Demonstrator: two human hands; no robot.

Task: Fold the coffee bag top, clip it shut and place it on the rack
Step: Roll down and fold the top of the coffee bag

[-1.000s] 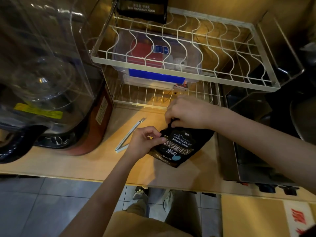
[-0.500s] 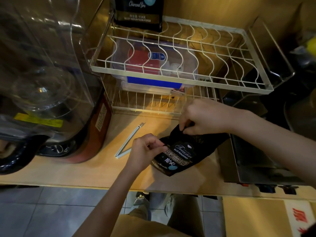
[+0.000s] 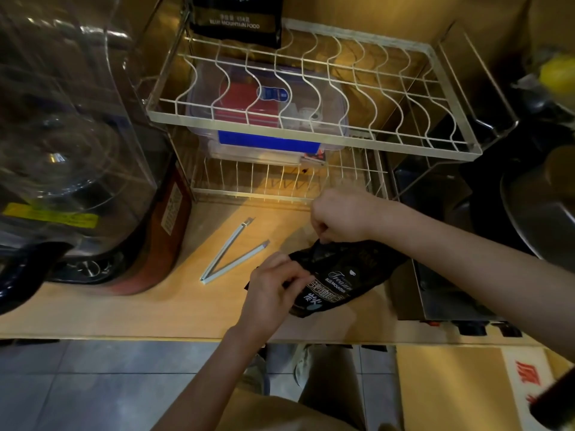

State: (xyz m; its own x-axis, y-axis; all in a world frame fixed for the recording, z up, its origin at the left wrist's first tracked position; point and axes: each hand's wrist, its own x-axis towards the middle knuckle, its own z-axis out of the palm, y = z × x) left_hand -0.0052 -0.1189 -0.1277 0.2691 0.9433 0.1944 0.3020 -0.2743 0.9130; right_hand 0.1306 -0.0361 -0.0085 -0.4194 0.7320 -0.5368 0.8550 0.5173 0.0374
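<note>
A black coffee bag (image 3: 339,276) with white lettering lies on the wooden counter (image 3: 155,309) in front of me. My left hand (image 3: 273,286) pinches its left edge. My right hand (image 3: 340,217) grips the bag's top end, fingers curled over it. A white bag clip (image 3: 231,255) lies spread in a V on the counter, left of the bag, touched by neither hand. The white wire rack (image 3: 311,132) stands behind, its upper tier holding another black coffee bag (image 3: 236,17) at the back.
A clear plastic box (image 3: 267,119) with red and blue contents sits on the rack's lower tier. A large clear-domed machine (image 3: 71,144) fills the left. A metal appliance (image 3: 448,293) and a pot (image 3: 541,209) stand to the right. The counter edge runs below my hands.
Both hands stay on the bag. The right hand has worked the top end and the bag has shifted slightly right; the clip now shows fully as a V.
</note>
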